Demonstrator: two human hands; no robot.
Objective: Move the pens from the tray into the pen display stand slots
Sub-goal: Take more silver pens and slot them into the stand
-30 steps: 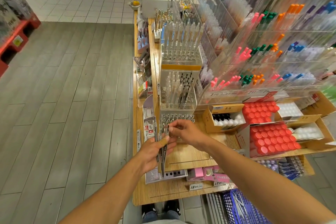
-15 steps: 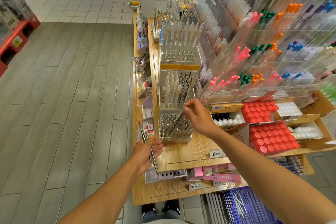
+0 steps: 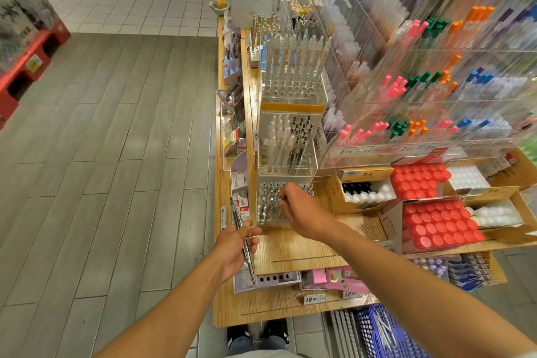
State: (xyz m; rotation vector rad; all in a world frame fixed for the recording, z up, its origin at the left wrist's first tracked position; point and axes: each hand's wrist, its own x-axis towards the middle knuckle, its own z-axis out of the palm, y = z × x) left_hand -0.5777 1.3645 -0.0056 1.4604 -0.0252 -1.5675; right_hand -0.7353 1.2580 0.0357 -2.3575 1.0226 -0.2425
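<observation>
Wooden display shelf [image 3: 293, 253] and items set directly on it

A tiered clear pen display stand [image 3: 286, 154] is seated on the shelf; cardboard boxes of red-capped bottles [image 3: 436, 224] are placed to its right, and pink packaged goods [image 3: 334, 279] with price tags [image 3: 315, 298] are located along the front edge.

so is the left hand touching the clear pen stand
Apart. The head view shows the left hand gripping pens at the shelf's edge, with bare wood showing between its fingertips and the clear pen stand.
</observation>
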